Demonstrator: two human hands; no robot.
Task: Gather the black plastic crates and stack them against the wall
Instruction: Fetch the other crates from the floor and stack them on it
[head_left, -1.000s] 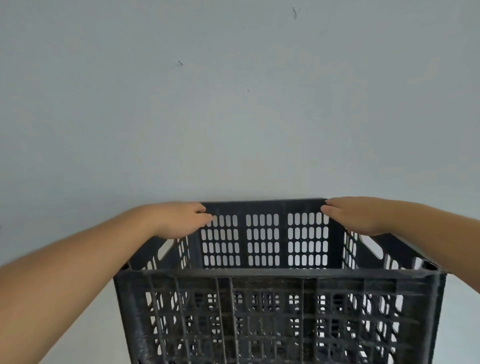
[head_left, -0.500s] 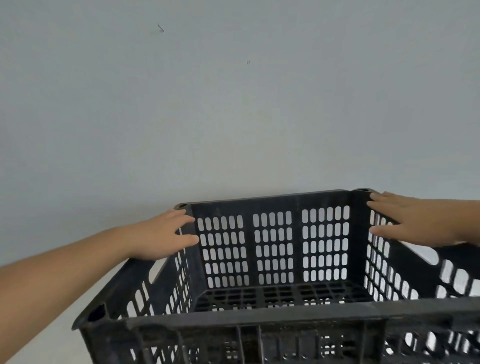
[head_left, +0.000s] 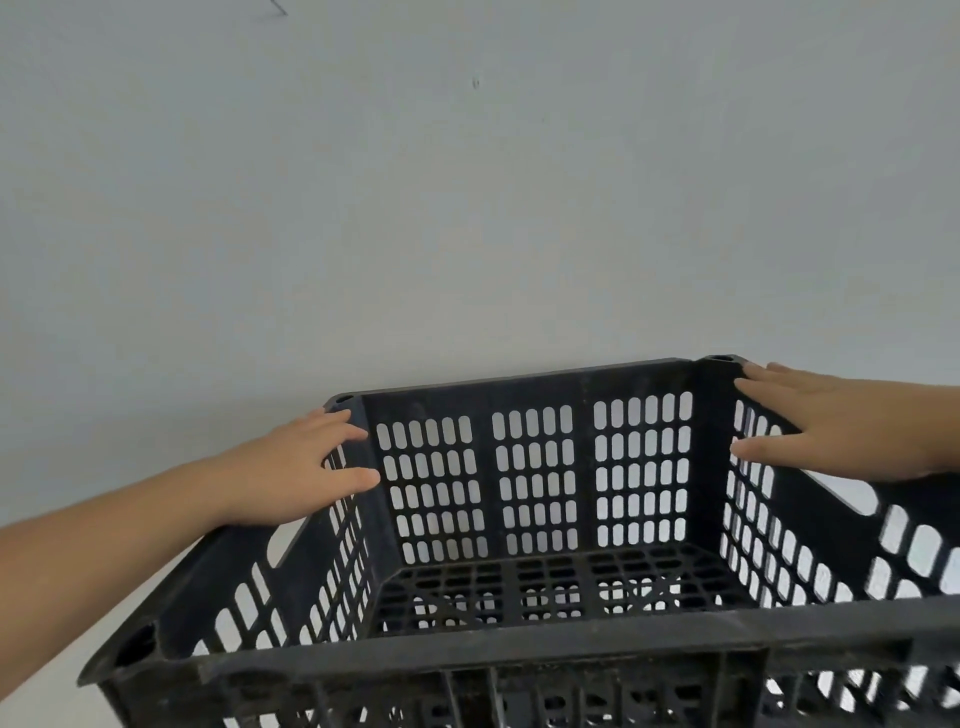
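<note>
**Black plastic crate (head_left: 519, 392) close before the pale wall (head_left: 467, 208), both hands flat on its side rims**

Near the far-left corner, the left hand (head_left: 306, 462) lies on the left rim, fingers spread and nearly straight, thumb over the inner face, clasping nothing. By the far-right corner, the right hand (head_left: 841, 426) rests likewise on the right rim, fingers straight and relaxed. Both forearms are bare. Matte, scuffed plastic forms square walls pierced by rows of rounded slots, an open grid floor and round sockets at the corners. Whether the far side touches the wall cannot be told.
</note>
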